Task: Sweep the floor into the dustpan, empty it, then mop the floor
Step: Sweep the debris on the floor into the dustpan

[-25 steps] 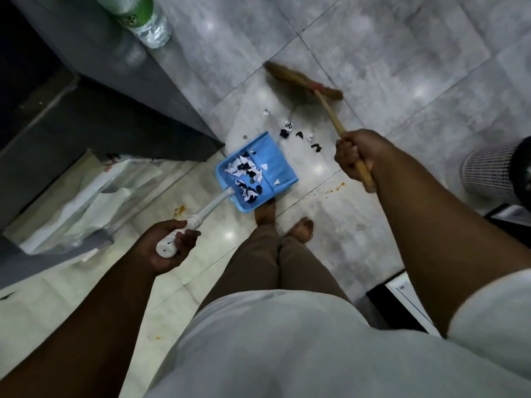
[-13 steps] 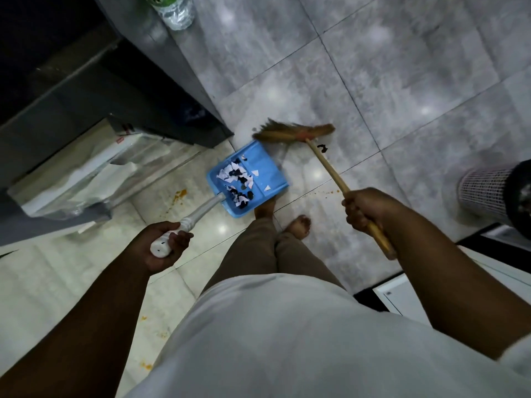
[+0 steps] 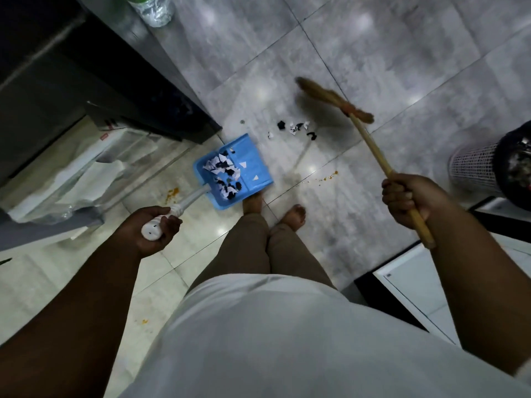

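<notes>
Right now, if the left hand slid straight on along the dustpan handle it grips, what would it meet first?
The left hand would run down the white handle into the blue dustpan and its paper scraps. Beyond that lie loose scraps on the floor, though depth is hard to judge.

Nothing legible here: the bottle (image 3: 152, 8) up at eleven o'clock shows a green label, its print too blurred to read, and the box (image 3: 110, 133) at nine o'clock carries a small red mark, too small to make out
</notes>
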A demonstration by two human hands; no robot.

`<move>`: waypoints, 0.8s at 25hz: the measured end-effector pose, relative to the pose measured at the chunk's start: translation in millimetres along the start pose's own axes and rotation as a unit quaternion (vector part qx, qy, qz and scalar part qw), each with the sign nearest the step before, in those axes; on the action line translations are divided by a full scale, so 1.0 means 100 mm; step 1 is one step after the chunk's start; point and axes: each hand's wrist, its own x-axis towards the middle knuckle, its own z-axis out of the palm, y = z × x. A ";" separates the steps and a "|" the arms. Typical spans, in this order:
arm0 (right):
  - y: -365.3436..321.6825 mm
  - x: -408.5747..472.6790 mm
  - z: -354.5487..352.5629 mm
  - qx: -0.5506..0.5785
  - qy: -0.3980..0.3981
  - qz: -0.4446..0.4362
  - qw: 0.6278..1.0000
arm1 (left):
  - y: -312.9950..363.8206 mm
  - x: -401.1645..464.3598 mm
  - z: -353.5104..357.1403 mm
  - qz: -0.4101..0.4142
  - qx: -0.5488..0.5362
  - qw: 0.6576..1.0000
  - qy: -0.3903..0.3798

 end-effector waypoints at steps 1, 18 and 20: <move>0.02 0.04 -0.04 0.023 -0.002 0.003 1.000 | 0.03 0.03 0.01 -0.005 0.004 1.000 0.003; 0.35 0.43 0.30 0.134 -0.002 0.029 0.991 | 0.56 0.27 0.49 0.015 0.022 1.000 0.015; 0.49 0.44 0.45 0.137 -0.015 0.042 0.990 | 0.62 0.34 0.57 0.018 0.021 0.999 0.034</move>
